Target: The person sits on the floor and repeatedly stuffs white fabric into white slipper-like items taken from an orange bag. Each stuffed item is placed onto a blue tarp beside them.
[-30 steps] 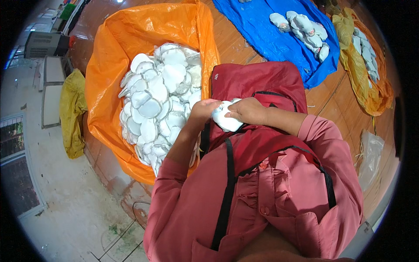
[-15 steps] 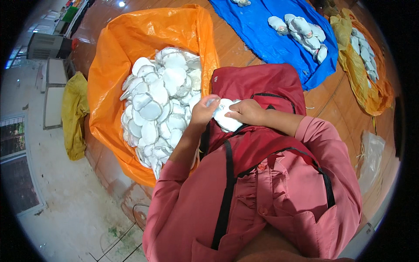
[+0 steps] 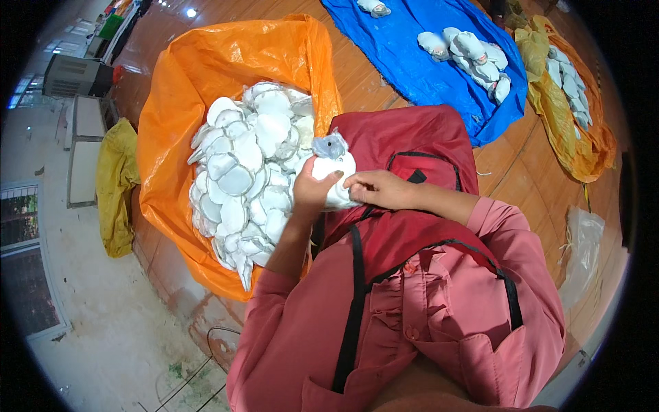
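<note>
Both hands are gripping one small white fabric piece [image 3: 336,180] over the person's lap, at the near edge of the wooden floor [image 3: 522,185]. The piece is looking soft, rounded and cup-like, smooth and slightly glossy, with a crumpled grey tuft [image 3: 331,145] sticking up from its top. The left hand [image 3: 312,189] is wrapping its fingers around the piece's left side, thumb pressing on the front. The right hand [image 3: 381,189] is pinching the right edge with narrow, curled fingers. A dark red apron [image 3: 412,137] with black straps is lying under the hands, and pink sleeves are covering both forearms.

Just left of the hands, an orange plastic sack [image 3: 199,75] is sitting open, its thin crinkled walls shining. It is holding a heap of white rounded pieces [image 3: 247,165], flat-domed and overlapping like shells, touching one another. The held piece is hanging just beside this heap's right edge.

Toward the far edge of the floor, a blue tarp [image 3: 405,55] is lying spread out, carrying a small cluster of pale padded pieces [image 3: 473,51]. To its right, a yellow-orange sack [image 3: 576,130] is holding more pale pieces in a row. A clear plastic bag [image 3: 583,240] is lying crumpled at the floor's right edge. A yellow cloth [image 3: 113,178] is hanging below the left edge, above the concrete ground [image 3: 103,329].
</note>
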### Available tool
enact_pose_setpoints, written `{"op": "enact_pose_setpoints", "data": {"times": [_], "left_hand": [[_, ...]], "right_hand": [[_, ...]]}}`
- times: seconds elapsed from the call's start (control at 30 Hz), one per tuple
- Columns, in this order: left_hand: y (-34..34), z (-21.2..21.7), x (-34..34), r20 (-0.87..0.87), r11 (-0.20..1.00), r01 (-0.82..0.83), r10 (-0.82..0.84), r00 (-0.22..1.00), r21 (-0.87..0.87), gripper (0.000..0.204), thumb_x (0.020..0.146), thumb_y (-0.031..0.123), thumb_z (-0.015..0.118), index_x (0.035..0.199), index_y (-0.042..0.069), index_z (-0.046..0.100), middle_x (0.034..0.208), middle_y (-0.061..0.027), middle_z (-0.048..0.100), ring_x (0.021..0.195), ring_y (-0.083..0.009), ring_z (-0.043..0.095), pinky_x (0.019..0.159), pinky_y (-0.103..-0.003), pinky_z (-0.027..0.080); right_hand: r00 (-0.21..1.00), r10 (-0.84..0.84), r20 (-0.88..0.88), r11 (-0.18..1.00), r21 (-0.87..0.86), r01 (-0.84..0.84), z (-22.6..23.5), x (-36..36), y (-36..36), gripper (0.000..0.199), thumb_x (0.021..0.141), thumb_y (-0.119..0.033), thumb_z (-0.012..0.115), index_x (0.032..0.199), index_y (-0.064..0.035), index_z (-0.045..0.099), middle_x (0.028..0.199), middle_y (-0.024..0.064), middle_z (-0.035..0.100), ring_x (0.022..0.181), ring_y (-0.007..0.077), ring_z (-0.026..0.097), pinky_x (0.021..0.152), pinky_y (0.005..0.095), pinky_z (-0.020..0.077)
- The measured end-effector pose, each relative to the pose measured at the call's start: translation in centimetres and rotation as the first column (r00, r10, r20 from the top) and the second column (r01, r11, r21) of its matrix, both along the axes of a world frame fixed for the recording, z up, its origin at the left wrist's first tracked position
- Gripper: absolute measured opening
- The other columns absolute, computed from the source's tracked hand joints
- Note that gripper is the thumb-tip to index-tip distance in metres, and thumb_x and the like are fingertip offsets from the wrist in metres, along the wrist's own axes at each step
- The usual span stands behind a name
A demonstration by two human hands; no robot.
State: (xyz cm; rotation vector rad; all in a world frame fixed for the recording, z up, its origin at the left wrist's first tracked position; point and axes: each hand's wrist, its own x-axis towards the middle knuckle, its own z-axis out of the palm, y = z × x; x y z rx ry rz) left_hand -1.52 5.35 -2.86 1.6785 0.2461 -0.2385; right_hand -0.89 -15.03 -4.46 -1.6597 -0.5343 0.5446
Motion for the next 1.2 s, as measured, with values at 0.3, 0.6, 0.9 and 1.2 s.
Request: {"op": "enact_pose_setpoints", "data": {"times": [0.3, 0.6, 0.9, 1.2], "left_hand": [[4.0, 3.1, 2.0, -0.194, 0.873, 0.482, -0.461, 0.866, 0.076, 0.047, 0.074, 0.018, 0.079, 0.114, 0.001, 0.064, 0.099, -0.0074, 0.069, 0.090, -0.0155, 0.064, 0.082, -0.030, 0.050], [3.6, 2.3, 3.4, -0.213, 0.735, 0.674, -0.648, 0.731, 0.079, 0.046, 0.076, 0.023, 0.076, 0.115, 0.002, 0.064, 0.101, -0.0071, 0.068, 0.093, -0.0156, 0.062, 0.085, -0.030, 0.048], [4.0, -0.6, 2.1, -0.128, 0.786, 0.599, -0.617, 0.776, -0.154, 0.044, 0.088, 0.028, 0.068, 0.120, -0.001, 0.059, 0.103, -0.0050, 0.066, 0.094, -0.0126, 0.059, 0.086, -0.028, 0.047], [3.4, -1.2, 1.4, -0.155, 0.856, 0.516, -0.513, 0.844, -0.025, 0.035, 0.100, 0.026, 0.050, 0.116, -0.002, 0.062, 0.096, -0.0049, 0.066, 0.085, -0.0110, 0.059, 0.079, -0.026, 0.048]], "right_hand": [[0.855, -0.146, 0.498, 0.989, 0.041, 0.145, 2.4, 3.8, -1.1, 0.052, 0.076, -0.006, 0.073, 0.125, -0.0091, 0.056, 0.125, 0.0117, 0.057, 0.115, 0.0293, 0.055, 0.096, 0.0391, 0.0455], [0.891, 0.152, 0.427, 0.981, -0.177, -0.083, 2.3, 4.0, -0.6, 0.051, 0.068, -0.011, 0.081, 0.114, -0.0089, 0.059, 0.112, 0.0114, 0.057, 0.112, 0.0327, 0.053, 0.096, 0.0415, 0.0429], [0.869, 0.186, 0.458, 0.971, -0.219, -0.092, 0.4, 3.6, -0.6, 0.046, 0.066, -0.016, 0.083, 0.105, -0.0085, 0.060, 0.099, 0.0093, 0.058, 0.099, 0.0337, 0.055, 0.085, 0.0419, 0.0454], [0.775, 0.191, 0.603, 0.920, -0.384, 0.073, 0.7, 2.6, -0.6, 0.043, 0.064, -0.029, 0.081, 0.100, -0.0129, 0.064, 0.094, 0.0051, 0.057, 0.094, 0.0278, 0.053, 0.083, 0.0405, 0.0427]]}}
